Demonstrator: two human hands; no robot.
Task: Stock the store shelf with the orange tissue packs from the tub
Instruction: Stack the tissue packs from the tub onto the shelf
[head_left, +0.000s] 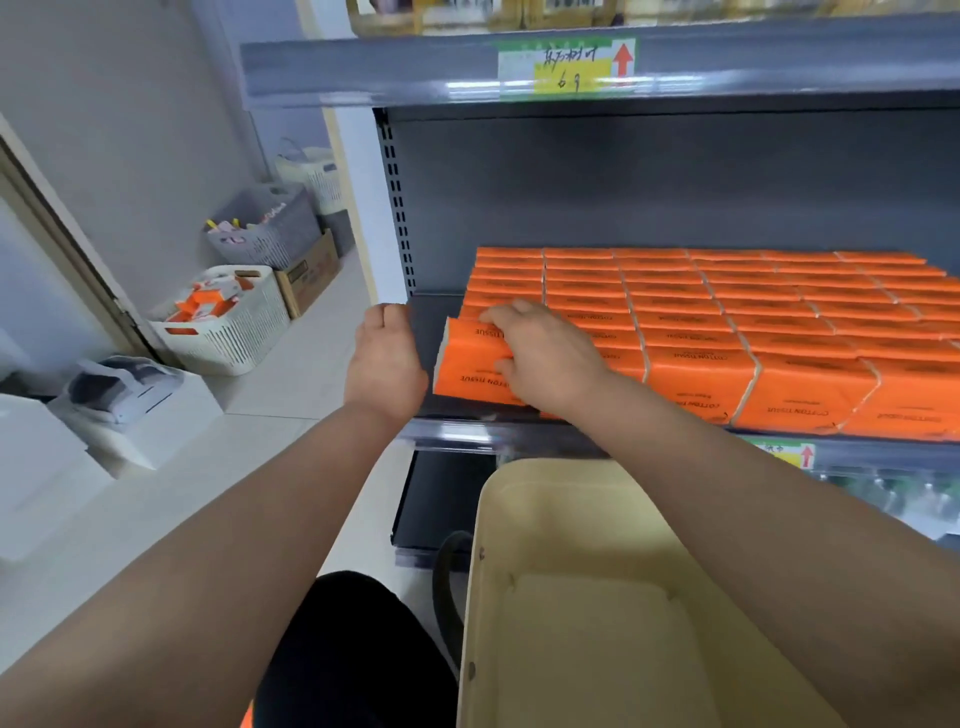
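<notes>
Orange tissue pack (467, 364) stands on its edge at the front left corner of the stock on the shelf (423, 322). It leans a little and touches the rows of packs (727, 312) behind it and beside it. The right hand (545, 358) holds it, with the fingers (498, 316) bent over its top and the thumb on its front. The left hand (387, 358) is just beside the pack and does not touch it; its fingers are bent loosely and hold nothing. I think this is the step of setting one pack in its place. The job looks close to done, because the rows fill the shelf from back to front and no orange packs show in the part of the tub (483, 571) that we can see. The next move should be to push the pack straight and snug so it lines up with its row, then let go. There is a bare strip of shelf next to the post with holes (395, 208), so the pack could tip over that way if it is not set straight. Farther out on the floor are a white basket (234, 343) with orange and white things in it, a grey basket (275, 234) and a cardboard box (309, 275). A price tag (566, 65) sits on the shelf edge above. None of these is in the way.
</notes>
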